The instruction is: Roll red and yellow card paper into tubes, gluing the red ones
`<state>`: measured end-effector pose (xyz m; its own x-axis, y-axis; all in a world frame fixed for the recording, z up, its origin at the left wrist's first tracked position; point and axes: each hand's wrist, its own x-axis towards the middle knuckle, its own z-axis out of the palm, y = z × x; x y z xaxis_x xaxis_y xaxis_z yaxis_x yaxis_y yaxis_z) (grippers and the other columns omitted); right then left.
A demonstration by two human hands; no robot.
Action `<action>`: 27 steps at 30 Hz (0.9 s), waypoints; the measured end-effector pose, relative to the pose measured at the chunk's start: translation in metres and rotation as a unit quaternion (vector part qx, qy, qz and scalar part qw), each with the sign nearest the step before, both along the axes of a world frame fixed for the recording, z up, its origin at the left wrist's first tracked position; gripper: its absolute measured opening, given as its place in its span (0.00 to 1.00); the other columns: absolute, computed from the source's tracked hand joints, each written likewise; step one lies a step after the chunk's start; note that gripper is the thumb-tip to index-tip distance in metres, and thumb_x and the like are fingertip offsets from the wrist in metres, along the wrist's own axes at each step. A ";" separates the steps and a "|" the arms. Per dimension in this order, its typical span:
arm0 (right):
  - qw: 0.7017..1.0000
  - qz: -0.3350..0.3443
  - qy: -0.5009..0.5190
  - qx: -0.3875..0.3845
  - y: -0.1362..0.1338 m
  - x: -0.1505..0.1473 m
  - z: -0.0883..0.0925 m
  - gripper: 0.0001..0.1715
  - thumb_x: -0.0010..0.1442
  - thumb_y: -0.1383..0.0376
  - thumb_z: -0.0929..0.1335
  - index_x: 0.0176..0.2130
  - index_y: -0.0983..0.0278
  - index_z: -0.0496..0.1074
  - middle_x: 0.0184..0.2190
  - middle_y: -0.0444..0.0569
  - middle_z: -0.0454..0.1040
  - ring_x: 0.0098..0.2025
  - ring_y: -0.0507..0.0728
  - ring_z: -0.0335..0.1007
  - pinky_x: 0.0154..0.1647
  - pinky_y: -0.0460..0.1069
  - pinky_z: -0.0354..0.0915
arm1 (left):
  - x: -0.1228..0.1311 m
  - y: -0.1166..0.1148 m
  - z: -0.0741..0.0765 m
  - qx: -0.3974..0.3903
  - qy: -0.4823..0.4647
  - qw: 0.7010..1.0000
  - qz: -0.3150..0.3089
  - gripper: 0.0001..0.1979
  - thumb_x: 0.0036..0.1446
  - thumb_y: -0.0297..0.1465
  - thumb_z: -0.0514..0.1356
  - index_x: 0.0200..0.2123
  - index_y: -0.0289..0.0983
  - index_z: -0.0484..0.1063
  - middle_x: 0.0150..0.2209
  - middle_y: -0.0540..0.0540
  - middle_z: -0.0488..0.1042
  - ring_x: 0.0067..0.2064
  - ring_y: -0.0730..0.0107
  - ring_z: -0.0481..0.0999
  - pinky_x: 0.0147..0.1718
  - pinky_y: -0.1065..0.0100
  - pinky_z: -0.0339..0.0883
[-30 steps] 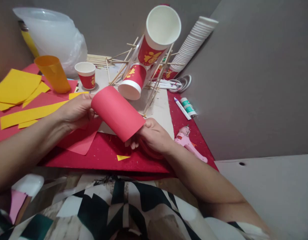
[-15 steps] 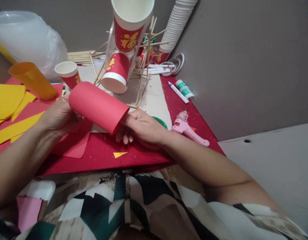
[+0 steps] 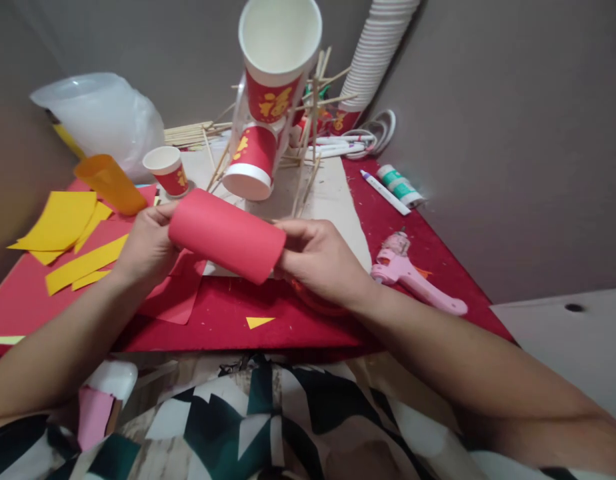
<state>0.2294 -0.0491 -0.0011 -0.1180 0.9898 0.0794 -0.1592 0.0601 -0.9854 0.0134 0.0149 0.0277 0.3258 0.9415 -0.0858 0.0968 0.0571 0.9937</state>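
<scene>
A tube of red paper point(image 3: 227, 235) lies tilted between my two hands, above the front of the table. My left hand point(image 3: 151, 243) is closed on its left end, the fingertips partly hidden behind the paper. At the other end my right hand point(image 3: 328, 260) pinches the rim, with the thumb along the edge and some fingers out of sight. Just behind the tube stand two joined paper cups, an upper cup point(image 3: 274, 93) with its mouth up and a lower cup point(image 3: 253, 157) tipped over, amid wooden sticks point(image 3: 305, 160).
Yellow paper pieces point(image 3: 61, 220), an orange tube point(image 3: 109, 183) and a small paper cup point(image 3: 167, 170) lie to the left. On the right are a pink glue gun point(image 3: 413, 277), a marker point(image 3: 385, 192) and a green-and-white roll point(image 3: 401, 185). A cup stack point(image 3: 378, 53) leans at the back wall.
The view has shifted, so everything sits further right and slightly lower. My right hand has changed its hold at the tube's right end, its fingers now less visible below the paper.
</scene>
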 end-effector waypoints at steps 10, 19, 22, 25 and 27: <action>0.998 0.033 -0.015 -0.058 -0.006 0.002 -0.008 0.13 0.47 0.62 0.80 0.37 0.58 0.85 0.32 0.45 0.84 0.33 0.56 0.79 0.39 0.50 0.75 | -0.001 -0.033 0.015 0.077 -0.051 0.996 0.010 0.06 0.49 0.30 0.69 0.26 0.35 0.76 0.23 0.52 0.76 0.24 0.76 0.71 0.26 0.74 0.67; 0.992 0.033 -0.105 -0.055 -0.001 0.007 -0.024 0.09 0.48 0.57 0.80 0.28 0.59 0.84 0.26 0.45 0.82 0.25 0.54 0.72 0.31 0.50 0.74 | -0.007 -0.039 0.019 0.139 -0.052 0.988 -0.041 0.07 0.53 0.25 0.63 0.23 0.35 0.75 0.24 0.52 0.76 0.27 0.76 0.73 0.27 0.76 0.68; 0.991 0.044 -0.117 -0.051 0.000 0.006 -0.025 0.11 0.48 0.55 0.80 0.27 0.59 0.83 0.24 0.45 0.80 0.26 0.54 0.72 0.32 0.50 0.73 | -0.008 -0.039 0.020 0.158 -0.039 0.986 -0.043 0.07 0.53 0.24 0.62 0.23 0.35 0.75 0.24 0.52 0.76 0.27 0.77 0.72 0.28 0.76 0.67; 0.990 0.054 -0.127 -0.040 0.001 0.007 -0.024 0.11 0.48 0.55 0.80 0.27 0.59 0.83 0.24 0.45 0.80 0.25 0.53 0.70 0.30 0.49 0.71 | -0.008 -0.038 0.019 0.174 -0.030 0.983 -0.043 0.08 0.53 0.23 0.62 0.23 0.34 0.75 0.23 0.53 0.75 0.27 0.77 0.71 0.27 0.77 0.66; 0.989 0.057 -0.136 -0.032 0.002 0.008 -0.024 0.10 0.48 0.56 0.80 0.27 0.59 0.83 0.25 0.44 0.80 0.26 0.54 0.71 0.32 0.49 0.72 | -0.008 -0.038 0.018 0.179 -0.029 0.983 -0.042 0.08 0.53 0.23 0.62 0.22 0.35 0.75 0.23 0.53 0.75 0.26 0.77 0.71 0.26 0.77 0.65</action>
<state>0.2374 -0.0475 -0.0250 -0.2370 0.9709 -0.0331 0.1102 -0.0070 -0.9939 0.0054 -0.0231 0.0461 0.3990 0.8775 0.2661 0.0296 -0.3023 0.9527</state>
